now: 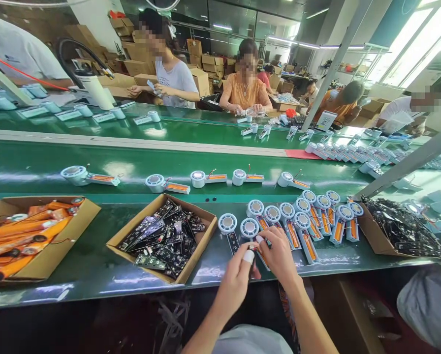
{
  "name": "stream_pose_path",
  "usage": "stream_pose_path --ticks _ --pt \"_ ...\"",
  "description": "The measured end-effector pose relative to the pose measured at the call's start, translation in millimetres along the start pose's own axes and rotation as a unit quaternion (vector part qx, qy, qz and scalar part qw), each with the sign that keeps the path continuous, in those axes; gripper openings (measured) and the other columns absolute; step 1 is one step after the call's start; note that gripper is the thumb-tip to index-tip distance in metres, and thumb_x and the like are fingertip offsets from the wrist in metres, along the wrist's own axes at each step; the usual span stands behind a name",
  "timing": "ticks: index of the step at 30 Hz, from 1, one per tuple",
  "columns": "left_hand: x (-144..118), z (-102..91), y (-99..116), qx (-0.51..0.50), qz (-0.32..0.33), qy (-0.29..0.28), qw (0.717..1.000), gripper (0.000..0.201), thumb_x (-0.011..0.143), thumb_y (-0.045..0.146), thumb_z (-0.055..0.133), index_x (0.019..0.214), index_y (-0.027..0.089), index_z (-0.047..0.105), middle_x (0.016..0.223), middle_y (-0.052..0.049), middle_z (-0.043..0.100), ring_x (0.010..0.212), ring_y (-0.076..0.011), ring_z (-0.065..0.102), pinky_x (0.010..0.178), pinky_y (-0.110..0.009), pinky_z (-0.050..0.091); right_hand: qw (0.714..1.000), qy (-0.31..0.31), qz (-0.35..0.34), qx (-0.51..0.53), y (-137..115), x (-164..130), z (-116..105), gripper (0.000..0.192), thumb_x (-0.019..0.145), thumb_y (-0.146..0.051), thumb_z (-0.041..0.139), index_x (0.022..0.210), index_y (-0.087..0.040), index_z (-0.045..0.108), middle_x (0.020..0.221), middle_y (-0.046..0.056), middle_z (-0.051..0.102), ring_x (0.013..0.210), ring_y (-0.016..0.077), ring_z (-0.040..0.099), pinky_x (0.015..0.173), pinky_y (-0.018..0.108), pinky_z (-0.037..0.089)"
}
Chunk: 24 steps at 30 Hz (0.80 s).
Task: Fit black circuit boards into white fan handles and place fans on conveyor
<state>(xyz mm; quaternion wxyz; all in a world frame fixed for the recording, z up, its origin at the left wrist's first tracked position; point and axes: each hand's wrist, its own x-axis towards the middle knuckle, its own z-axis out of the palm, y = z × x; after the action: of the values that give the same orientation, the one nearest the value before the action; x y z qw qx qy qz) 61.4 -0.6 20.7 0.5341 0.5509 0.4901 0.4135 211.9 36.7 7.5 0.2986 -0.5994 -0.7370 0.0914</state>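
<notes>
Both forearms were bare, no sleeves showing. The left hand (237,280) wore white tape around one fingertip; the right hand (279,253) wore nothing.

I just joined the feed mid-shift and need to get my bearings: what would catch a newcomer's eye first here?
First, the left hand and right hand, meeting at the near table edge over one small white fan unit. Just beyond them lies a tight cluster of round-headed fan units with orange inserts. To the left sit an open box of black circuit boards and a box of orange parts, with the green conveyor belt behind.
</notes>
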Motion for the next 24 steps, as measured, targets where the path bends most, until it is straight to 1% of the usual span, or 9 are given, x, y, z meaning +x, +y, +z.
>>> stream_pose_path --ticks 1,3,7,9,13,16,18,20,24 --pt "-2.4 6.3 -8.1 0.009 -0.018 -0.011 1.0 0.043 0.097 0.039 0.035 0.12 0.018 0.064 0.063 -0.001 0.065 0.061 -0.0207 0.064 0.066 -0.032 0.052 1.0 0.013 -0.013 0.008 0.0 -3.3 -1.5 0.02 0.096 -0.019 0.052 0.092 -0.018 0.071 0.094 0.007 0.067 0.088 0.0221 0.059 0.082 0.036 0.049" --pt "-7.6 6.9 -21.2 0.062 -0.013 0.01 0.998 0.042 0.096 0.037 0.036 0.123 0.019 0.063 0.076 -0.006 0.071 0.073 -0.0232 0.068 0.073 -0.035 0.054 0.999 0.023 -0.034 0.033 1.3 -9.8 -5.4 0.022 0.097 -0.02 0.051 0.094 -0.019 0.072 0.097 0.008 0.068 0.091 0.0224 0.061 0.082 0.036 0.05" --pt "-19.1 -12.6 -35.4 0.172 0.034 0.137 0.975 0.041 0.093 0.034 0.043 0.129 0.019 0.057 0.122 -0.016 0.068 0.113 -0.0296 0.064 0.095 -0.044 0.051 0.992 -0.015 -0.073 0.106 4.4 -20.0 -9.2 0.026 0.099 -0.019 0.047 0.098 -0.02 0.073 0.1 0.007 0.071 0.091 0.0181 0.068 0.081 0.03 0.055" --pt "-22.4 -17.6 -38.4 0.174 0.031 0.163 0.971 0.036 0.092 0.034 0.045 0.119 0.018 0.061 0.118 -0.016 0.069 0.111 -0.0303 0.065 0.093 -0.044 0.052 0.99 -0.023 -0.116 0.078 2.4 -25.6 -7.1 0.028 0.101 -0.018 0.044 0.102 -0.02 0.072 0.102 0.008 0.073 0.088 0.0168 0.07 0.078 0.027 0.056" --pt "-20.5 -12.8 -41.1 0.084 -0.014 0.126 0.988 0.028 0.088 0.037 0.05 0.098 0.018 0.067 0.09 -0.01 0.072 0.087 -0.0266 0.069 0.078 -0.038 0.055 0.975 -0.041 -0.215 -0.024 -8.0 -36.6 2.9 0.03 0.103 -0.016 0.04 0.109 -0.017 0.069 0.107 0.012 0.073 0.085 0.018 0.07 0.074 0.028 0.056" --pt "-15.6 -11.3 -41.3 -0.007 -0.083 0.091 0.992 0.035 0.085 0.039 0.052 0.105 0.015 0.067 0.067 -0.002 0.065 0.061 -0.0202 0.062 0.058 -0.03 0.051 0.973 -0.067 -0.222 -0.019 -12.7 -39.3 10.9 0.033 0.105 -0.016 0.035 0.106 -0.018 0.068 0.102 0.011 0.073 0.079 0.0152 0.07 0.07 0.024 0.055" --pt "-12.8 -14.4 -40.1 -0.036 -0.11 0.075 0.99 0.038 0.083 0.04 0.054 0.107 0.013 0.067 0.06 0.002 0.06 0.052 -0.0175 0.056 0.053 -0.028 0.047 0.977 -0.06 -0.204 -0.003 -13.2 -38.8 14.6 0.034 0.104 -0.016 0.035 0.102 -0.018 0.068 0.097 0.009 0.073 0.075 0.0141 0.069 0.066 0.022 0.054" --pt "-10.5 -18.8 -37.8 -0.027 -0.101 0.077 0.992 0.036 0.082 0.04 0.056 0.104 0.014 0.069 0.066 -0.001 0.065 0.059 -0.0188 0.06 0.06 -0.03 0.05 0.98 -0.045 -0.191 0.016 -13.6 -38.5 16.5 0.033 0.104 -0.015 0.035 0.103 -0.017 0.068 0.097 0.009 0.072 0.076 0.0151 0.07 0.068 0.023 0.055" --pt "-6.8 -24.3 -33.1 0.018 -0.051 0.081 0.995 0.028 0.081 0.036 0.056 0.093 0.016 0.072 0.094 -0.009 0.074 0.092 -0.0263 0.068 0.088 -0.038 0.051 0.982 -0.044 -0.174 0.058 -16.9 -41.5 16.0 0.035 0.102 -0.012 0.036 0.12 -0.018 0.065 0.107 0.011 0.071 0.092 0.0181 0.07 0.08 0.028 0.058"
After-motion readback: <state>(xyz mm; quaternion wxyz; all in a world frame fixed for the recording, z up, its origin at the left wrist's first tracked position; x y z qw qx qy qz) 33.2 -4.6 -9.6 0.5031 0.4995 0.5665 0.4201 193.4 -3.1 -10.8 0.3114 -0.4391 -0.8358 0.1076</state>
